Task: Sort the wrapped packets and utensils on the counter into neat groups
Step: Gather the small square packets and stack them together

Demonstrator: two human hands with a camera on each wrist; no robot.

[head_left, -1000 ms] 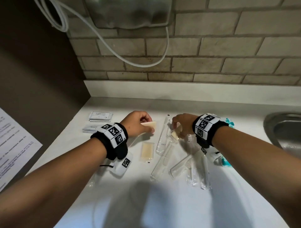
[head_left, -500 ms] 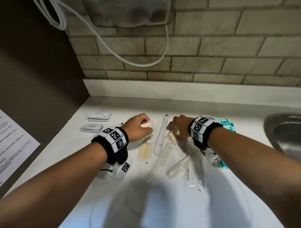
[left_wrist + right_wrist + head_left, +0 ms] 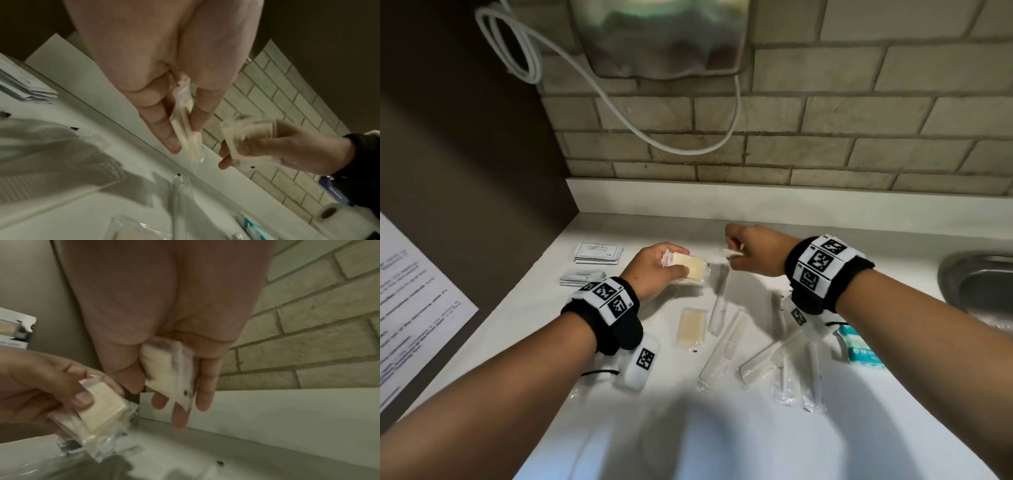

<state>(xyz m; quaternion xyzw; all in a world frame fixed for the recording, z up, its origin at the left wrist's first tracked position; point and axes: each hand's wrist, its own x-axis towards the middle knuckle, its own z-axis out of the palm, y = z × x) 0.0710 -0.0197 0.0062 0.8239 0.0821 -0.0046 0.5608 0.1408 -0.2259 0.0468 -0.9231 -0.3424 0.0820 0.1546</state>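
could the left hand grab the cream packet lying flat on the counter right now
Probably not yet: the left hand already grips a stack of cream packets. The flat packet lies uncovered just nearby, so the path itself looks free.

At frame centre the left hand (image 3: 654,270) grips a cream wrapped packet (image 3: 690,270); just right, the right hand (image 3: 753,251) pinches another packet (image 3: 729,253). Clear-wrapped utensils (image 3: 770,359) lie scattered lower right on the white worktop (image 3: 756,438).

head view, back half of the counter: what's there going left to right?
stack of white sachets → left hand holding a cream packet → right hand pinching another cream packet → sink
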